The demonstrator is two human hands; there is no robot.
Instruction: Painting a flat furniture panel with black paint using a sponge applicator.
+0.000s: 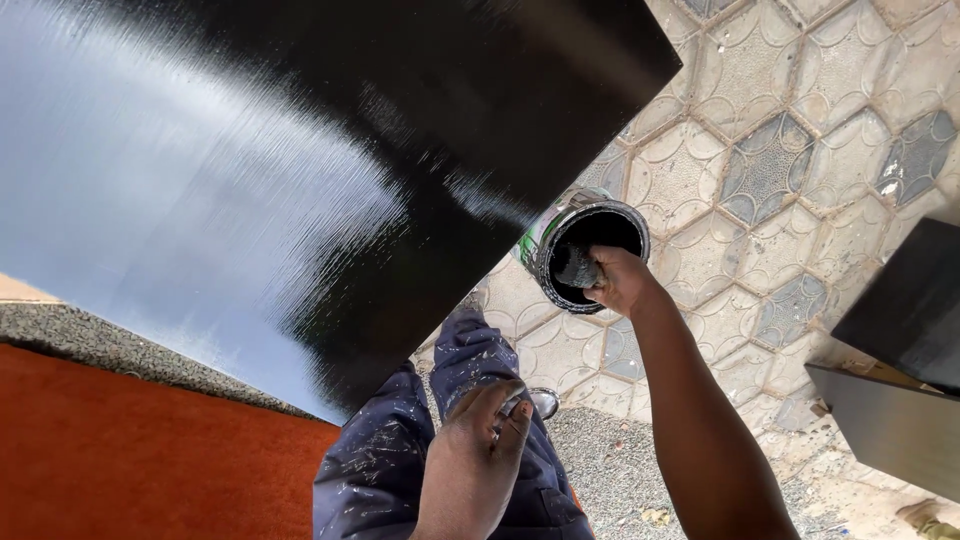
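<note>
Black paint: coating the brush (575, 268) and the inside of the tin.
Right hand (622, 280): reaching out over the paving, fingers clamped together on the brush, which is dipping down into the open tin.
Brush: showing only its dark, paint-loaded head inside the tin's mouth; its handle is hiding in the grip.
Paint tin (585, 245): sitting tilted on the paving right of centre, just beside the near edge of the board, its open mouth facing the camera, its metal rim smeared black, a green patch showing on its side.
Left hand (480, 435): resting low and near, on the thigh, fingers curling loosely together; a small shiny object is peeking out by the fingertips, and whether the hand is holding it I cannot tell.
Trousers (400, 450): dark blue, speckled all over with pale paint flecks, near centre.
Board (300, 170): large, glossy, wet-looking black, filling the left and far part of the view, brush streaks catching the light.
Paving (780, 140): pale hexagonal patterned tiles, on the right.
Dark panels (905, 350): two lying at the right edge, well apart from the tin.
Red surface (130, 450): filling the near left corner.
</note>
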